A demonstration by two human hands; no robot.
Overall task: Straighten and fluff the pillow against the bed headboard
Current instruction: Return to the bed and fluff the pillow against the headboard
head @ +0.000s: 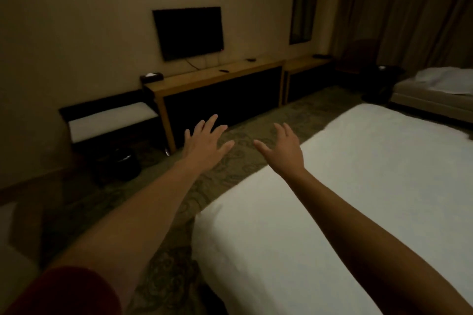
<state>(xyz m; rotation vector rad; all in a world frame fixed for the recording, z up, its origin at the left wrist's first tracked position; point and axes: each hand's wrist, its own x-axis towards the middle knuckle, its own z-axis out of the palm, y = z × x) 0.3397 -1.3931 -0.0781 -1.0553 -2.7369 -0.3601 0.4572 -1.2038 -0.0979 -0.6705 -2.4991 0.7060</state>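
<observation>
Both arms are stretched out in front of me in a dim room. My left hand (204, 142) hovers over the patterned carpet, fingers spread, holding nothing. My right hand (284, 148) is also spread and empty, just above the near left edge of a bed with a white cover (345, 199). No pillow and no headboard are in view. The bed fills the lower right of the view.
A wooden console (215, 84) with a wall-mounted TV (189, 32) above it stands across the carpet (158, 212). A low bench with a white cushion (110, 120) and a dark bin (120, 163) are at the left. A second bed (435, 87) lies far right by the curtains.
</observation>
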